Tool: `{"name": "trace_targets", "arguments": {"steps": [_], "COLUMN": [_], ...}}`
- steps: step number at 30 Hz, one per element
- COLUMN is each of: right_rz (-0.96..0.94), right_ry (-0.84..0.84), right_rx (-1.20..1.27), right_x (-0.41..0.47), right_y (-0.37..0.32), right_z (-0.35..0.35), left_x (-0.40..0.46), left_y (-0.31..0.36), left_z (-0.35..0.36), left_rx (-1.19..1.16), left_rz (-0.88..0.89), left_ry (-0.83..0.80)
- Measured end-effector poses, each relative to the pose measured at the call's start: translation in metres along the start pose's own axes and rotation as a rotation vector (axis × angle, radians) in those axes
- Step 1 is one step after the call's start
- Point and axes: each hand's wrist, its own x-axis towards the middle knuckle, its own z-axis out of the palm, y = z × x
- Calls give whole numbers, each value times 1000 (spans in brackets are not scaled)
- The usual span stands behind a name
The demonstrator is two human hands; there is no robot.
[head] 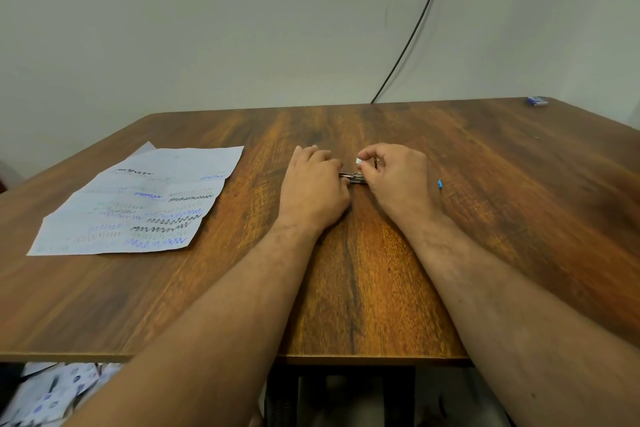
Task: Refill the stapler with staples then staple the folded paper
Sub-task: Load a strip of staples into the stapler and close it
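Note:
A small metal stapler (pixel 353 177) lies on the wooden table (pixel 381 288) between my two hands, mostly hidden by them. My left hand (pixel 313 189) rests over its left end and holds it down. My right hand (pixel 396 175) is at its right end, fingers pinched on a small silvery strip of staples (pixel 358 160) just above the stapler. A sheet of paper (pixel 138 204) covered in pen scribbles lies flat on the left of the table, apart from both hands.
A small blue box (pixel 537 100) sits at the table's far right corner. A tiny blue item (pixel 440 184) lies just right of my right hand. A black cable (pixel 412 31) runs down the wall behind the table. Printed sheets (pixel 52 392) lie below the near left edge.

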Motion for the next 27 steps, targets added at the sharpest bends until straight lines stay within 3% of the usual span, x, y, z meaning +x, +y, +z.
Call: {"name": "trace_targets", "arguments": {"steps": [4, 12, 27], "right_rz": [-17, -38, -35], "right_ry": [-43, -129, -209], "right_rx": [-198, -319, -281], "right_x": [1, 2, 2], "right_y": [0, 0, 1], "right_z": [-2, -10, -18], "left_x": [2, 1, -2], "left_y": [-1, 4, 7], "left_z": [3, -3, -9], "left_rx": [9, -105, -157], "left_rz": [-39, -64, -106], "left_ry": [-36, -2, -2]}}
